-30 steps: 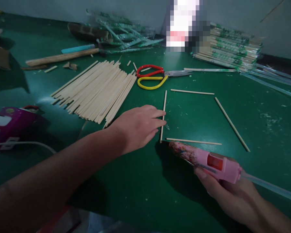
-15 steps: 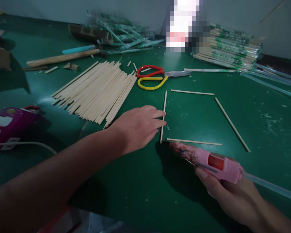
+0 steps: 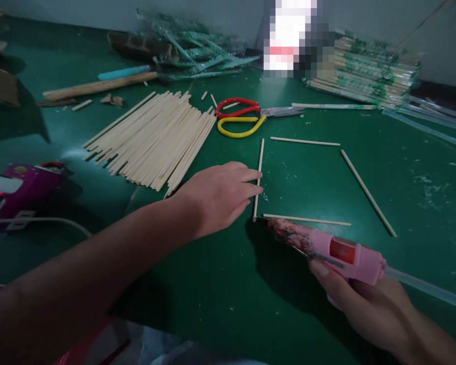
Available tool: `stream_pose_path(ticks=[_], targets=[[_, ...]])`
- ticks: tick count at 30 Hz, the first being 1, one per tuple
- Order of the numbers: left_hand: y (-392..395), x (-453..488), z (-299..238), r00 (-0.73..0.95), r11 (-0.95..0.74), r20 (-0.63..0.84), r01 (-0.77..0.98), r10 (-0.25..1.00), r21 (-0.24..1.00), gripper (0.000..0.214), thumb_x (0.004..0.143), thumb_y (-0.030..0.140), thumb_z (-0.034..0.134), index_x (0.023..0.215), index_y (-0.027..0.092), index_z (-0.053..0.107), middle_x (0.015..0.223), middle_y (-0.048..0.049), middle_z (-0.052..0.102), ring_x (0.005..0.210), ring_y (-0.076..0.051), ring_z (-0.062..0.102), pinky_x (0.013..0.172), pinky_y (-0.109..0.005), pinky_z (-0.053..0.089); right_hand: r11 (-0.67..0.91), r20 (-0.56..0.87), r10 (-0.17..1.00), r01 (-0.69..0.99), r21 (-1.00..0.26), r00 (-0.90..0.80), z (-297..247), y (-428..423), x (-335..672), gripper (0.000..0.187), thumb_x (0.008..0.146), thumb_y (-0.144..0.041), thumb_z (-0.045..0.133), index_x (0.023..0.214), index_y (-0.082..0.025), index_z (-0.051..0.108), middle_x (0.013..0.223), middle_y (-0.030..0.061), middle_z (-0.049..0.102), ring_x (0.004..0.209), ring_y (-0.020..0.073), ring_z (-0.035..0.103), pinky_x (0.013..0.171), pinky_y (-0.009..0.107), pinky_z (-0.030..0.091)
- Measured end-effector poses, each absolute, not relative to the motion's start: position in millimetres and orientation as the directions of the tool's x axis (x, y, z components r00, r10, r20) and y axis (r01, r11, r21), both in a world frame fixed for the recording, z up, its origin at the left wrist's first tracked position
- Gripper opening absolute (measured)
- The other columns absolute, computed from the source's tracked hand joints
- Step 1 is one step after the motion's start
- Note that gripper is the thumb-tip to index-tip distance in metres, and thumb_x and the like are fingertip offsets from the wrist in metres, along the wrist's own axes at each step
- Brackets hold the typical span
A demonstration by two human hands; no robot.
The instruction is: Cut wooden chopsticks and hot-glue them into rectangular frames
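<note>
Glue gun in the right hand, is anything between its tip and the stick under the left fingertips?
Nothing visible stands between them. The glue gun in the right hand has its tip by the near end of the stick. The left hand touches farther up, and the nearer crosswise stick lies beside the gun, not between.

Dim room: green tabletop (image 3: 213, 294), grey wall (image 3: 220, 12) along far side.
Thin diagonal line (image 3: 421, 24) on wall, far right. Pale sheen on tabletop far and left; near side darker.

Left hand (image 3: 228, 195) touching stick (image 3: 261, 158); right hand (image 3: 361, 306) holding glue gun (image 3: 325, 246) near stick's end.
</note>
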State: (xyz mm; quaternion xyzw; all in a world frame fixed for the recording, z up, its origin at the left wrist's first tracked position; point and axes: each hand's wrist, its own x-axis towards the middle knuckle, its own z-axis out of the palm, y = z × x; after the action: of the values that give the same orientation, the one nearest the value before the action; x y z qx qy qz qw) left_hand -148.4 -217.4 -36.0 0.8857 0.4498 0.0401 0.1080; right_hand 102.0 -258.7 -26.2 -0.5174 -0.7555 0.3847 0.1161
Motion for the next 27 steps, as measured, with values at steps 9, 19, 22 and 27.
stream_pose_path(ticks=[9,19,22,27], targets=[[-217.3,-148.5,-35.5,0.592,-0.571,-0.041,0.792,0.805,0.216,0.033,0.089,0.020,0.046,0.118,0.019,0.061,0.131,-0.0066,0.054,0.118,-0.022,0.048,0.099,-0.038,0.041,0.148,-0.227,0.874,0.680,-0.719,-0.430,-27.1,-258.4,100.7,0.031,0.084,-0.044,0.047,0.062,-0.023,0.056,0.037,-0.0042,0.040,0.029,0.0099,0.038,0.025,0.020,0.028],[-217.1,-148.9,-38.0,0.586,-0.568,-0.020,0.792,0.810,0.225,0.032,0.089,0.020,0.046,0.117,0.019,0.061,0.131,-0.0067,0.055,0.118,-0.022,0.048,0.100,-0.038,0.040,0.273,-0.166,0.847,0.681,-0.679,-0.505,-24.0,-253.6,100.7,0.029,0.086,-0.040,0.044,0.071,-0.025,0.064,0.048,-0.0003,0.053,0.045,0.0154,0.053,0.040,0.024,0.044],[-217.4,-149.7,-40.7,0.586,-0.574,0.013,0.788,0.810,0.225,0.032,0.089,0.020,0.047,0.117,0.020,0.062,0.130,-0.0063,0.055,0.117,-0.021,0.048,0.099,-0.038,0.041,0.313,-0.152,0.831,0.675,-0.668,-0.535,-24.8,-251.7,100.9,0.027,0.086,-0.038,0.045,0.073,-0.025,0.064,0.061,0.0025,0.062,0.059,0.0184,0.061,0.055,0.027,0.052],[-217.7,-150.1,-41.1,0.583,-0.570,0.011,0.791,0.813,0.221,0.033,0.089,0.020,0.045,0.118,0.019,0.061,0.129,-0.0060,0.055,0.117,-0.022,0.049,0.099,-0.038,0.042,0.319,-0.150,0.827,0.672,-0.669,-0.542,-25.9,-251.4,101.7,0.026,0.085,-0.038,0.045,0.077,-0.025,0.066,0.065,0.0030,0.065,0.062,0.0196,0.062,0.059,0.029,0.053]])
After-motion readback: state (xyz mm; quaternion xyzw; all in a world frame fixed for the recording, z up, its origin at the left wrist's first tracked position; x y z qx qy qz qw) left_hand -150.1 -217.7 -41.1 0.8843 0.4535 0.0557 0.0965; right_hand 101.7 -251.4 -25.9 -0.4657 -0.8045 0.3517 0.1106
